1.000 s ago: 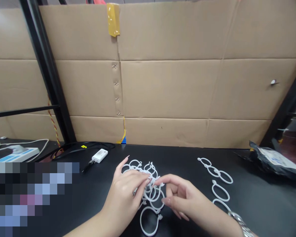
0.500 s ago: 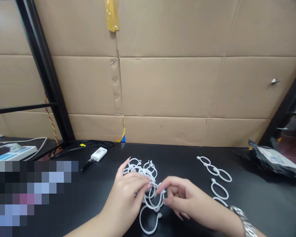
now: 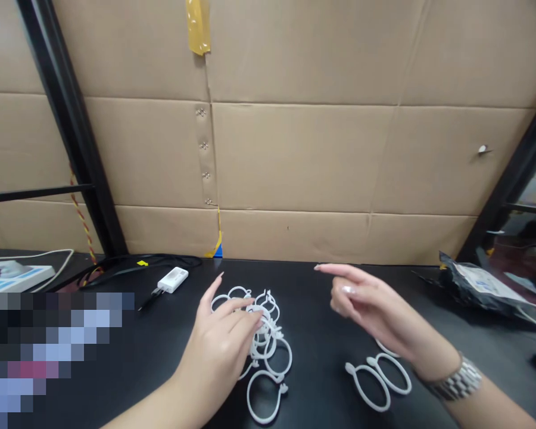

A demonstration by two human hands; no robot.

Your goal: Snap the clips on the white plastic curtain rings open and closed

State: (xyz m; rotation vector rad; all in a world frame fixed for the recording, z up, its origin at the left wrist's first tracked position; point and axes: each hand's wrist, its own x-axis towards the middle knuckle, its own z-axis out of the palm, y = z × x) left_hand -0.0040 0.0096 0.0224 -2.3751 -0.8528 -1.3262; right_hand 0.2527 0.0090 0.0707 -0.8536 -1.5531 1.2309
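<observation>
My left hand (image 3: 218, 339) reaches over a tangled pile of white plastic rings (image 3: 277, 356), each with a small knob at its joint. Its fingertips are closed on a ring in the pile; the little finger sticks up and the thumb is hidden. Farther right, my right hand (image 3: 366, 301) hovers above the table with its index finger stretched out to the left and the other fingers curled; I see nothing in it. Below it lie two overlapping rings (image 3: 371, 388), and part of another shows from behind the wrist.
The black table (image 3: 312, 393) runs back to a cardboard wall (image 3: 295, 155). A white adapter (image 3: 173, 279) with a black plug lies at the left, beside black cables. A power strip (image 3: 20, 277) is farther left. At the right sits a black plastic bag (image 3: 469, 286) with a label.
My right hand has left the pile and moved right and up, its index finger now straight. Another ring lies with those on the right. My left hand stays at the pile.
</observation>
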